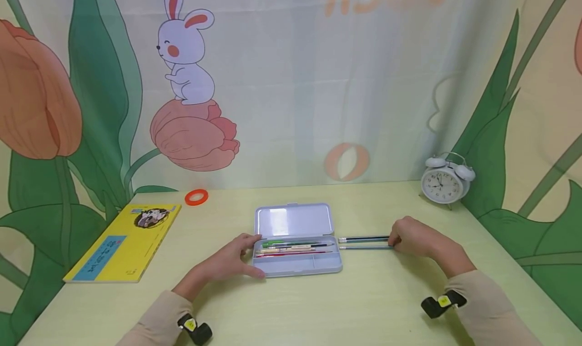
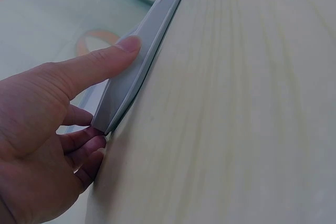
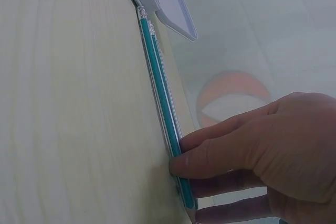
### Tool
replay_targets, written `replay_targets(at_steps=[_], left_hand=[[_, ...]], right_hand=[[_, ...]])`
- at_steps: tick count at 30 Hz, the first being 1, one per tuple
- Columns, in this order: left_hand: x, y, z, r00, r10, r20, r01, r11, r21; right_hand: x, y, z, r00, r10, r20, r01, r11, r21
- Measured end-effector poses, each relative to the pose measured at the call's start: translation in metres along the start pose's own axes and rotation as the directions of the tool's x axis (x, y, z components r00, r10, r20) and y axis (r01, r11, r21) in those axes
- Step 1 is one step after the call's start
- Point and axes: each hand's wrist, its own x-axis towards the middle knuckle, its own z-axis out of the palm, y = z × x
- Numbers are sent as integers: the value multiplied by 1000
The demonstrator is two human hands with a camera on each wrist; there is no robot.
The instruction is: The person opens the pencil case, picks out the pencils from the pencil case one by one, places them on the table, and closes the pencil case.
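Note:
A white pencil case lies with its lid tipped back; several pens and pencils fill its rear compartment. My left hand holds the case's left end, thumb along the front wall and fingertips round the left side, as the left wrist view shows. To the right of the case, my right hand pinches two pencils near their right ends, one dark and one teal. Their other ends lie right at the case's right side. In the right wrist view the thumb presses on the teal pencil.
A yellow book lies at the left, with an orange-red ring behind it. At the back right stands a white twin-bell alarm clock. A printed curtain hangs along the table's back edge.

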Motion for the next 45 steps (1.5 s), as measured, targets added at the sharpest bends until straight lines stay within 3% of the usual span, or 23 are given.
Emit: replay_targets(at_steps=[13,24,45], left_hand=[[0,0,0,1000,2,-4,-2,1000,-4],[0,1,0,1000,-8,-8,8,1000,4],[0,0,0,1000,-5,-5,5,1000,4]], right_hand=[[3,1,3,998,27,-51,-32,994,-100],[4,0,2,997,68,-42,-73,989,-130],[5,-3,0,997,38,-73,-50,985,-167]])
